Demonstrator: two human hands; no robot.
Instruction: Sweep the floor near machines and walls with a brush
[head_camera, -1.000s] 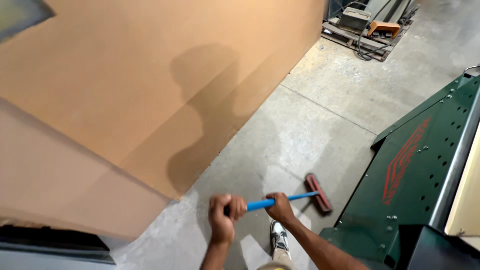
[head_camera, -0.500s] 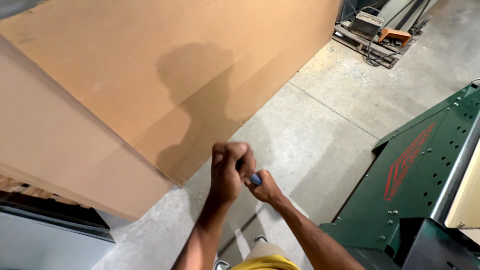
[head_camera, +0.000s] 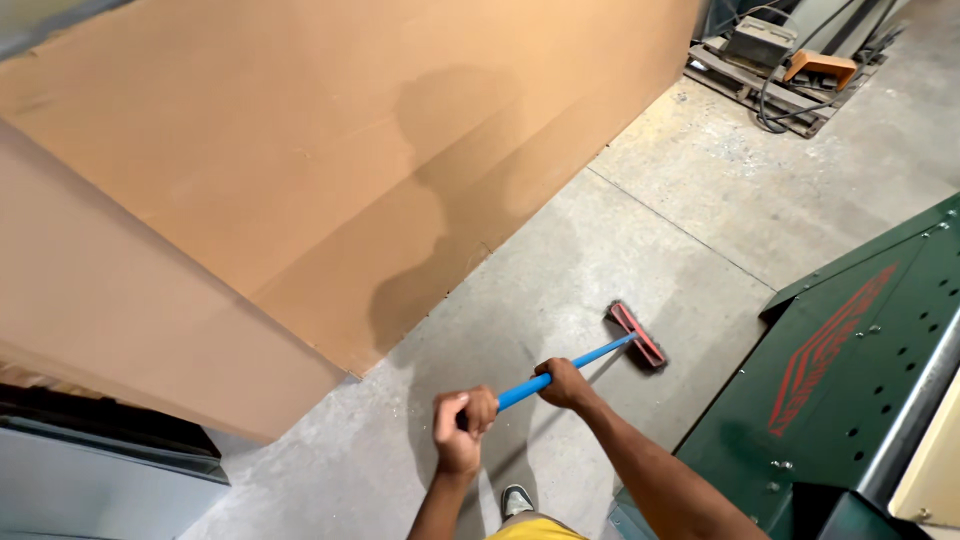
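Note:
I hold a push broom with a blue handle (head_camera: 575, 362) in both hands. My left hand (head_camera: 461, 425) grips the near end of the handle. Further down the shaft, my right hand (head_camera: 563, 383) is closed around it. The red broom head (head_camera: 636, 335) rests on the grey concrete floor (head_camera: 640, 250), reaching out ahead and to the right, close to the green machine.
A tall stack of brown cardboard sheets (head_camera: 280, 170) fills the left and centre. A green metal machine (head_camera: 850, 380) stands at the right. A pallet with an orange-topped device and cables (head_camera: 790, 70) lies at the far top right. My shoe (head_camera: 515, 498) shows below.
The broom was pulled back with both hands bunched near my body half a second ago; now it is pushed out again, its head back on the floor near the green machine.

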